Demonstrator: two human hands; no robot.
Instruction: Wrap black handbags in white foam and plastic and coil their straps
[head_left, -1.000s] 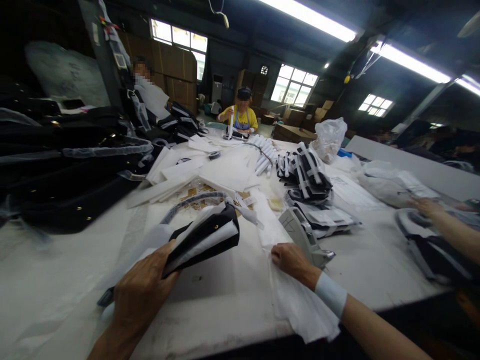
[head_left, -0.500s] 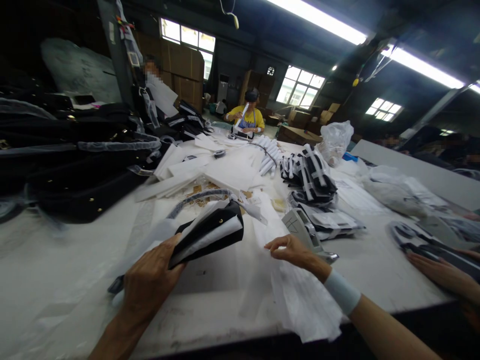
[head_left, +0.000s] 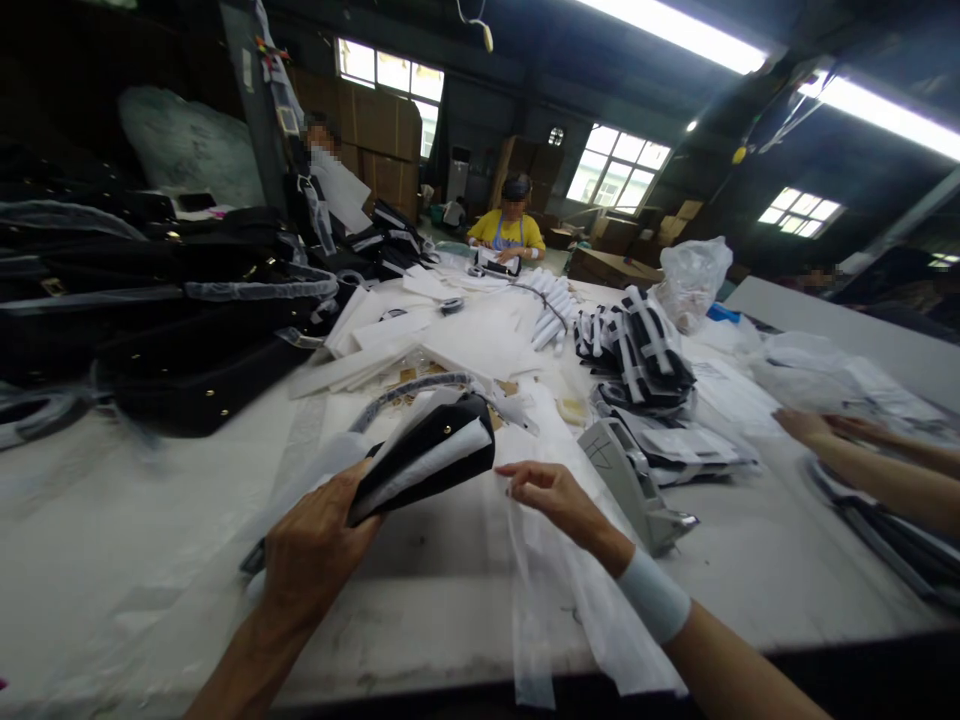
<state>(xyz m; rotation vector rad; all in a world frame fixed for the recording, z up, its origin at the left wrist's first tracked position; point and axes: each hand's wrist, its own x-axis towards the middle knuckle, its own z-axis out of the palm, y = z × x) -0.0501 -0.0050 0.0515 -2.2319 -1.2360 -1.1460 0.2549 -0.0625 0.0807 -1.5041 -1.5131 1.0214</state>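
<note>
My left hand is wrapped round the near end of a black handbag with gold studs and white paper along its side. The bag is tilted, its far end raised toward the right. A plastic-wrapped handle arches behind it. Just off the bag's right end is my right hand, with a pale band round the wrist and the thumb and index finger drawn together. What they pinch, if anything, is too small to make out. Below those fingers a thin translucent white strip runs down over the table's front edge.
A grey tape dispenser stands right of my right hand. Behind it lie stacked black pieces with white wrapping. White sheets cover the table's middle; black bags are heaped left. A co-worker's hands are at the right.
My right hand has moved left, closer to the bag's end. A narrow strip now hangs below its fingers. The co-worker's hands at the right have moved farther back on the table.
</note>
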